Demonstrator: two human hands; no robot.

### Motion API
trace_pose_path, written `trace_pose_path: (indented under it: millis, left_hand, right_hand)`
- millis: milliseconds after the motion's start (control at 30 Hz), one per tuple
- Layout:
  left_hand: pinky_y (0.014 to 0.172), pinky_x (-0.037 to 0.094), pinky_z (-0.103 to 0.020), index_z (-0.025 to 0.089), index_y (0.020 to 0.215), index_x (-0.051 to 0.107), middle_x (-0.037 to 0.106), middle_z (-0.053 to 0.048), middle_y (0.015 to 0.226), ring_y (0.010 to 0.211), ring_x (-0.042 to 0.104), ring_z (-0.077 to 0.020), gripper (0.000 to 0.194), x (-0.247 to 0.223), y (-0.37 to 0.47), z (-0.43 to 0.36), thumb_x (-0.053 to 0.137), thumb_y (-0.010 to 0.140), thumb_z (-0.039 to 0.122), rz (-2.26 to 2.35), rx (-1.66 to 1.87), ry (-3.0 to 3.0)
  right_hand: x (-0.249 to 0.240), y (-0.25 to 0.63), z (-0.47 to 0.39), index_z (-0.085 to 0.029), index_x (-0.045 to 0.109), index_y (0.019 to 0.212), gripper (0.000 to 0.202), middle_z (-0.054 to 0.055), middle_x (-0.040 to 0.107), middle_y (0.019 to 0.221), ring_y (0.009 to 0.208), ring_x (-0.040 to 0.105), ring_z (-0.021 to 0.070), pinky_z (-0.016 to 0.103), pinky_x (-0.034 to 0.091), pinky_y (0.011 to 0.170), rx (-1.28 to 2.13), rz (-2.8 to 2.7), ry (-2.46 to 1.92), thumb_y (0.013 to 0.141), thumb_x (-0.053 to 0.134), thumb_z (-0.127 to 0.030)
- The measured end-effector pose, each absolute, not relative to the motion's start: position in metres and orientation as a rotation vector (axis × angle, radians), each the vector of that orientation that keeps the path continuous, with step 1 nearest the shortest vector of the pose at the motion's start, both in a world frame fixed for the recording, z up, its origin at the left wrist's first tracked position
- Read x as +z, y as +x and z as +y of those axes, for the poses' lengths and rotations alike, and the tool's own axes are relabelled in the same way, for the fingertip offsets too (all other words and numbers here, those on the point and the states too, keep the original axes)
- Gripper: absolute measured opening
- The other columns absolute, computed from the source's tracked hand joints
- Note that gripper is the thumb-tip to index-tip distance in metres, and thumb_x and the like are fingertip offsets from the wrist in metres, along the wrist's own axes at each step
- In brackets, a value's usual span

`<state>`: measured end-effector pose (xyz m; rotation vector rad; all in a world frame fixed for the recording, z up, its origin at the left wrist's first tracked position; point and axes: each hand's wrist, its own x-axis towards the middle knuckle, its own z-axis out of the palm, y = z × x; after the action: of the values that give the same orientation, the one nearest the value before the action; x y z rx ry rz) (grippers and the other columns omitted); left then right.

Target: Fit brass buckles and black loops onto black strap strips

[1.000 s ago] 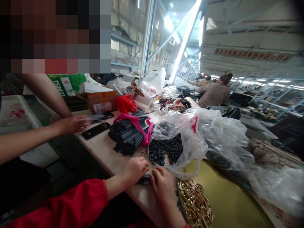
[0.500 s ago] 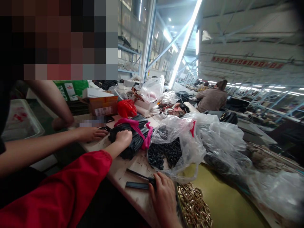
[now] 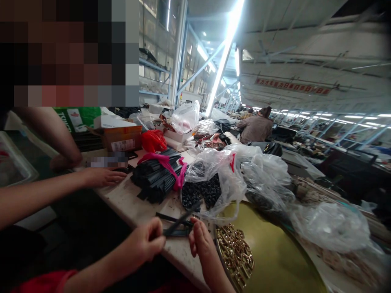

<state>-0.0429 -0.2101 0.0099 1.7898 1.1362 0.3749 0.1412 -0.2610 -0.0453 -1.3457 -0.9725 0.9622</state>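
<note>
Pinched in my left hand [image 3: 149,240] is a black strip [image 3: 183,217] that slants up to the right above the table edge. My right hand [image 3: 203,242] is beside it, fingers curled together; whatever lies inside them is hidden. Other dark strips [image 3: 175,232] lie on the table just behind both hands. Farther back sits a bundle of black strips [image 3: 155,175], tied with a pink band [image 3: 169,165]. A clear plastic bag [image 3: 229,189] full of small black pieces [image 3: 203,191] stands right of the bundle.
Gold metal buckles [image 3: 235,252] lie in a round yellowish tray [image 3: 271,248] at my right. Another person's hand [image 3: 105,177] rests on the table at the left. A red bag [image 3: 153,141], a cardboard box [image 3: 122,136] and clear plastic wrapping [image 3: 330,226] crowd the table.
My left hand has left the tied bundle and come toward me with a black strip, near my right hand. My right hand has turned and its fingers have curled. The view has shifted right.
</note>
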Motion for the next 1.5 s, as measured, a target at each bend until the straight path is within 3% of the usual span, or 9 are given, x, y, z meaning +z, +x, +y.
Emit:
trace_pose_path:
  millis: [100,200,333,433,800,967,1067,1200,1500]
  left_hand:
    - [0.047,0.031,-0.017,0.019,0.066,0.036,0.041,0.008,0.059,0.053,0.040,-0.0074,0.014,-0.011,-0.034,-0.252,0.050,0.065,0.023,0.881,0.296,1.432]
    - [0.048,0.031,-0.018,0.018,0.077,0.043,0.048,0.006,0.059,0.053,0.042,-0.0082,0.017,-0.016,-0.016,-0.254,0.048,0.069,0.032,0.741,0.309,1.255]
    - [0.039,0.020,-0.018,0.016,0.089,0.046,0.047,0.007,0.052,0.040,0.032,-0.0064,0.034,-0.007,0.003,-0.231,0.043,0.072,0.045,0.930,0.339,1.147]
    - [0.037,0.017,-0.017,0.015,0.095,0.046,0.050,0.006,0.056,0.039,0.032,-0.0052,0.040,-0.003,0.008,-0.221,0.047,0.067,0.044,0.991,0.374,1.033]
    - [0.038,0.016,-0.017,0.014,0.099,0.051,0.053,0.005,0.058,0.039,0.032,-0.0043,0.039,-0.005,0.011,-0.209,0.050,0.066,0.037,0.985,0.405,0.925]
    - [0.040,0.026,-0.018,0.013,0.096,0.054,0.050,0.006,0.054,0.040,0.039,-0.0061,0.035,-0.014,0.011,-0.210,0.048,0.069,0.034,0.930,0.402,0.961]
    - [0.042,0.029,-0.019,0.014,0.096,0.053,0.054,0.003,0.065,0.043,0.043,-0.0063,0.032,-0.012,0.011,-0.216,0.048,0.071,0.033,0.900,0.419,0.905]
    - [0.041,0.020,-0.019,0.014,0.080,0.054,0.041,0.007,0.058,0.043,0.029,-0.0043,0.035,-0.004,0.009,-0.223,0.049,0.075,0.048,0.955,0.489,1.004]
    - [0.039,0.025,-0.017,0.017,0.077,0.045,0.040,0.010,0.043,0.037,0.032,-0.0056,0.033,-0.007,0.007,-0.236,0.047,0.071,0.049,0.949,0.362,1.198]
  right_hand:
    - [-0.045,0.138,-0.255,-0.020,0.046,0.075,0.038,-0.011,0.029,0.046,0.035,0.025,0.0050,0.016,0.018,0.035,1.223,-0.789,-1.255,0.076,0.052,-0.057]
    - [-0.045,0.137,-0.249,-0.019,0.046,0.073,0.039,-0.010,0.036,0.047,0.036,0.031,0.0053,0.016,0.023,0.035,1.373,-0.998,-1.246,0.074,0.054,-0.057]
    - [-0.039,0.170,-0.219,-0.016,0.055,0.083,0.038,-0.003,0.051,0.052,0.045,0.050,0.0111,0.020,0.038,0.044,0.708,-1.553,-1.755,0.092,0.025,-0.038]
    - [-0.039,0.212,-0.184,-0.015,0.058,0.084,0.016,0.007,0.060,0.082,0.077,0.057,0.0167,0.026,0.042,0.066,0.398,-1.588,-1.932,0.084,0.043,-0.021]
    - [-0.064,0.236,-0.149,-0.015,0.059,0.067,0.010,0.012,0.059,0.083,0.081,0.057,0.0228,0.031,0.037,0.069,0.199,-1.651,-2.080,0.074,0.053,-0.010]
    - [-0.047,0.229,-0.168,-0.014,0.056,0.099,0.023,0.006,0.061,0.081,0.074,0.057,0.0181,0.029,0.043,0.067,0.297,-1.563,-1.934,0.081,0.049,-0.025]
    - [-0.033,0.214,-0.196,-0.015,0.051,0.113,0.038,0.002,0.061,0.077,0.065,0.057,0.0144,0.025,0.045,0.057,0.737,-1.359,-1.666,0.081,0.050,-0.036]
    - [-0.022,0.190,-0.240,-0.017,0.062,0.098,0.040,0.002,0.064,0.080,0.062,0.057,0.0117,0.025,0.047,0.059,1.292,-0.711,-1.237,0.066,0.070,-0.040]
    - [-0.039,0.158,-0.278,-0.021,0.058,0.075,0.025,-0.003,0.064,0.074,0.063,0.060,0.0098,0.021,0.049,0.059,1.340,-0.149,-0.990,0.059,0.077,-0.026]
